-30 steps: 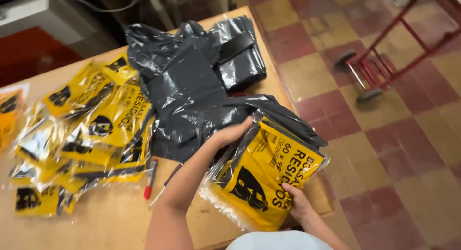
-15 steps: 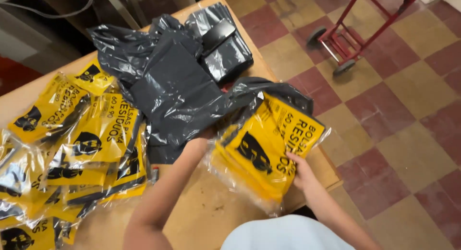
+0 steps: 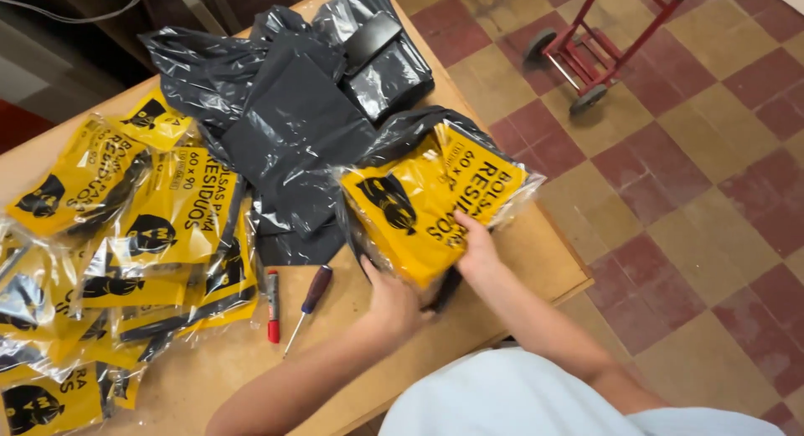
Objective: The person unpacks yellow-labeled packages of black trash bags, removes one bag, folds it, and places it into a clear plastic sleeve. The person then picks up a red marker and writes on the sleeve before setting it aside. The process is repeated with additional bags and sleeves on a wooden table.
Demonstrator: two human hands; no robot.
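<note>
Head view looks down on a wooden bench [image 3: 519,260] strewn with loose black bags [image 3: 293,134] and a heap of yellow packets [image 3: 126,235]. Near its front edge, both hands grip one yellow-labelled packet [image 3: 431,197]: left hand [image 3: 389,302] closed fingers on its lower corner, right hand [image 3: 476,245] pinching its near edge. Beside them lie a screwdriver [image 3: 308,298] and red marker [image 3: 272,306].

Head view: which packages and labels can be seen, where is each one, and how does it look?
Held packet: clear bag with yellow-and-black label, between left hand and right hand, at table edge.
Packet pile: same yellow-black packets, overlapping, table's left side.
Black plastic bags: loose, glossy, unlabelled, behind the held packet.
</note>
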